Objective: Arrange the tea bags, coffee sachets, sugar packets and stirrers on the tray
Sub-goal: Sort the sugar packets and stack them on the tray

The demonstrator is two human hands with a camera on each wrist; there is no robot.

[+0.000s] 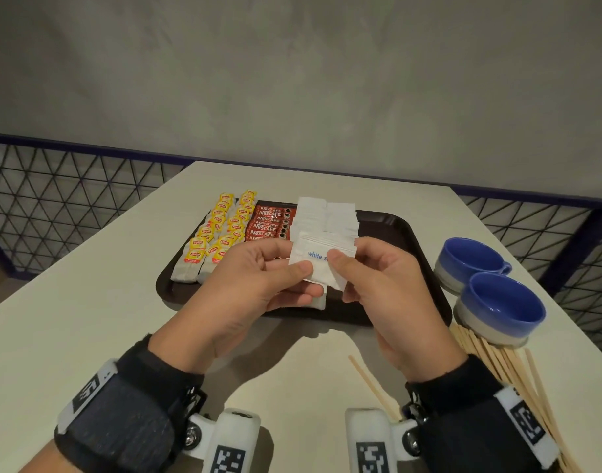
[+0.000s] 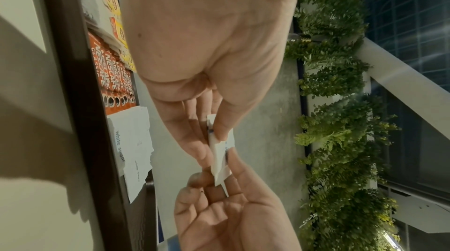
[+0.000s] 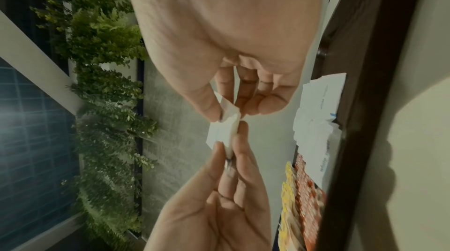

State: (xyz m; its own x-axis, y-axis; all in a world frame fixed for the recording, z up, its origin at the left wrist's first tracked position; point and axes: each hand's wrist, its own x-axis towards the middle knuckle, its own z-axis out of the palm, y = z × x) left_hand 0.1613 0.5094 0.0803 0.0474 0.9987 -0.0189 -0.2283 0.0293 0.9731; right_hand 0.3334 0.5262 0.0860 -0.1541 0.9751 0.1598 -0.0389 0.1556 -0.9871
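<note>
A small stack of white sugar packets [image 1: 318,256], the top one printed "white s…" in blue, is held above the near part of the dark brown tray [image 1: 400,233], clear of its floor. It is pinched at its left edge by the left hand [image 1: 258,281], thumb on top and fingers curled beneath, and at its right edge by the right hand [image 1: 385,285], thumb pressed over the print and fingers folded behind. In the left wrist view the stack [image 2: 220,157] is seen edge-on between the thumb and fingertips of both hands, and the same grasp is shown in the right wrist view [image 3: 225,130]. On the tray, two rows of yellow-tagged Lipton tea bags [image 1: 216,230] are laid at the left, a row of red Nescafé coffee sachets [image 1: 269,225] just beside them, and overlapping rows of white sugar packets [image 1: 327,215] next to the sachets; the right part of the tray is bare. The tray is set on a pale table [image 1: 71,319]. Two blue cups [image 1: 490,285] are stood touching one another on the table to the right of the tray, and wooden stirrers [image 1: 504,367] are spread on the table in front of the cups, off the tray, with one stirrer lying apart nearer the right wrist.
</note>
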